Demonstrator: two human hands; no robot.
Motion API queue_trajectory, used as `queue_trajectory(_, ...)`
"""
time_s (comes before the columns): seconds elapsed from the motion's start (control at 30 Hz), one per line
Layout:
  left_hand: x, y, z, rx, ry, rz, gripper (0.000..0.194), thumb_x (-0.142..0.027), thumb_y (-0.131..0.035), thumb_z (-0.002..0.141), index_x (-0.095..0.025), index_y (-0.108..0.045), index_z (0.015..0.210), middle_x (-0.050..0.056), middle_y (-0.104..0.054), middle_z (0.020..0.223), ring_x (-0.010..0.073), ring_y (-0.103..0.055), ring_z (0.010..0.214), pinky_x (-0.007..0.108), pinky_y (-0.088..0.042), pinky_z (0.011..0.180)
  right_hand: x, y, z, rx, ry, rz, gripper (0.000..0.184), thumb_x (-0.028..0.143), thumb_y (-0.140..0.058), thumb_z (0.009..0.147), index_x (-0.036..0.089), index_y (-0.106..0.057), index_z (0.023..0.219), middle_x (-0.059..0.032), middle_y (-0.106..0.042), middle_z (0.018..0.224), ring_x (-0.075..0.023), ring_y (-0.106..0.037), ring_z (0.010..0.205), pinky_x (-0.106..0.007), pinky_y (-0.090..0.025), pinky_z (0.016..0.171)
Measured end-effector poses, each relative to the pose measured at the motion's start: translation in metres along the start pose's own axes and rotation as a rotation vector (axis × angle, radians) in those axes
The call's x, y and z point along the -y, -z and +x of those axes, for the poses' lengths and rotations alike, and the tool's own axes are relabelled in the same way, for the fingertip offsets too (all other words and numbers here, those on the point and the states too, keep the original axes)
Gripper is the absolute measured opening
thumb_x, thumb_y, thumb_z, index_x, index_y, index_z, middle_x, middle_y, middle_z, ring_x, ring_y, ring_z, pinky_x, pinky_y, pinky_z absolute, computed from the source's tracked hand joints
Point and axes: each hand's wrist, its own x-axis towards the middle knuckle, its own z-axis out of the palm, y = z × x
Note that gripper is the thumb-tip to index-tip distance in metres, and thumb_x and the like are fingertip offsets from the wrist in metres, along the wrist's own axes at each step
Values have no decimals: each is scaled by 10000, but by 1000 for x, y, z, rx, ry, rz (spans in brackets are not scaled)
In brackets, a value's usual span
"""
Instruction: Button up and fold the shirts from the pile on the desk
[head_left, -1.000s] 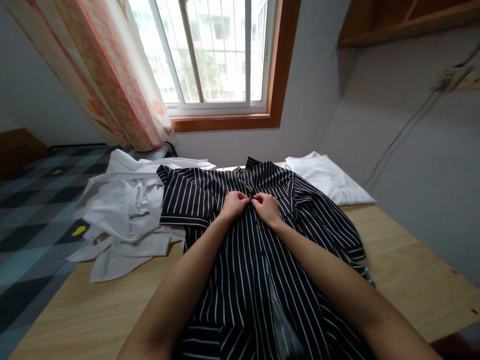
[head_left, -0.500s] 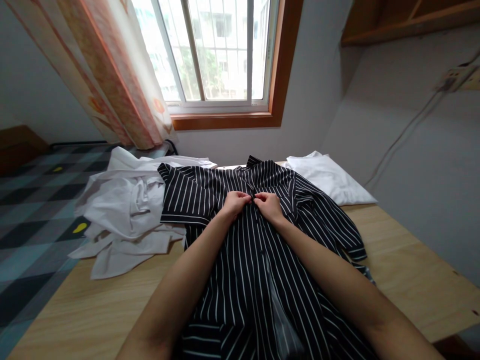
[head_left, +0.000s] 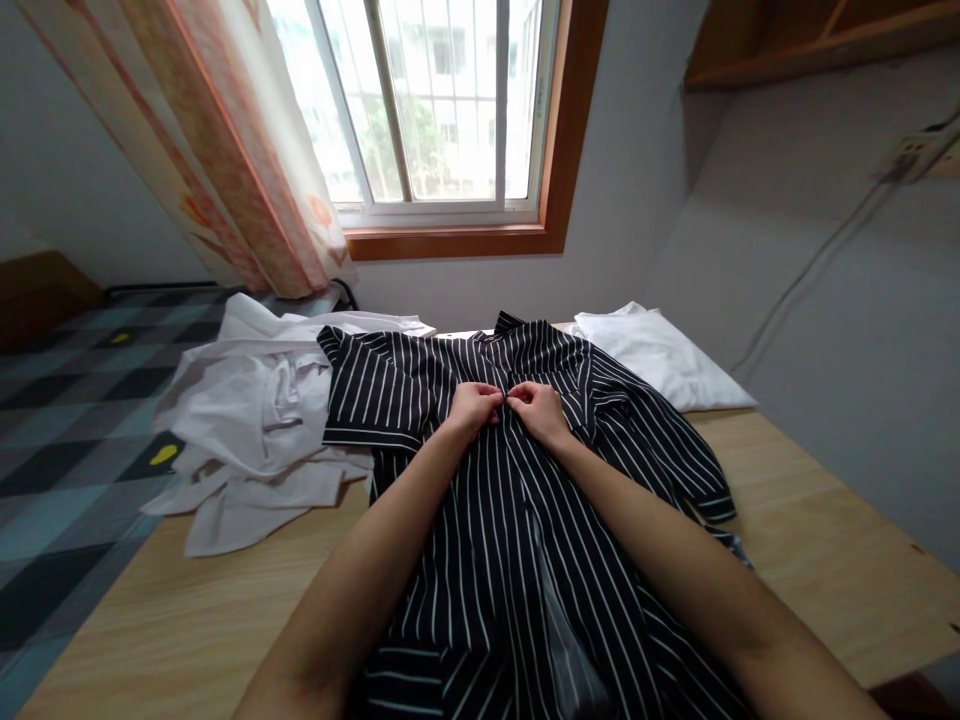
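A black shirt with white stripes [head_left: 480, 510] lies spread face up on the wooden table, its collar toward the window. Both hands meet at its front placket, at chest height. My left hand [head_left: 475, 408] pinches the placket edge between thumb and fingers. Just beside it, my right hand [head_left: 538, 412] pinches the other side of the placket, the fingertips almost touching. Any button between the fingertips is too small and covered to make out. Lower down, the shirt front hangs apart and shows a grey inner side.
Crumpled white clothing [head_left: 247, 420] lies left of the shirt, partly over the table's edge. A folded white garment [head_left: 660, 355] rests at the back right. The wooden table [head_left: 832, 540] adjoins a checkered bed [head_left: 67, 430]. Behind are a window [head_left: 442, 110] and a curtain [head_left: 247, 150].
Both hands stay at the same spot on the placket, with only slight finger movements. The fingertips part a little, then come close together again. The view shifts slightly.
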Motion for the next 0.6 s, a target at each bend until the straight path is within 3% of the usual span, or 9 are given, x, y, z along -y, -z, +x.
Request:
queue_trajectory(0.2, 1, -2, 1, -3, 17, -29, 27, -68, -635, 782, -91, -630, 767, 11, -600, 575, 74, -535, 430, 184, -451, 418, 8, -1, -6, -28, 27, -191, 80, 136, -654, 794, 191, -711, 785, -15, -719, 773, -178, -657, 731, -285, -470, 748)
queue_trajectory(0.6, 6, -3, 1, -38, -131, -61, 185, 4, -700, 716, -120, -570, 760, -36, -578, 511, 69, -533, 403, 156, -396, 405, 14, -2, -11, 0, 91, -311, 103, 140, -622, 838, 194, -691, 784, -38, -711, 814, -202, -646, 774, -294, -438, 740)
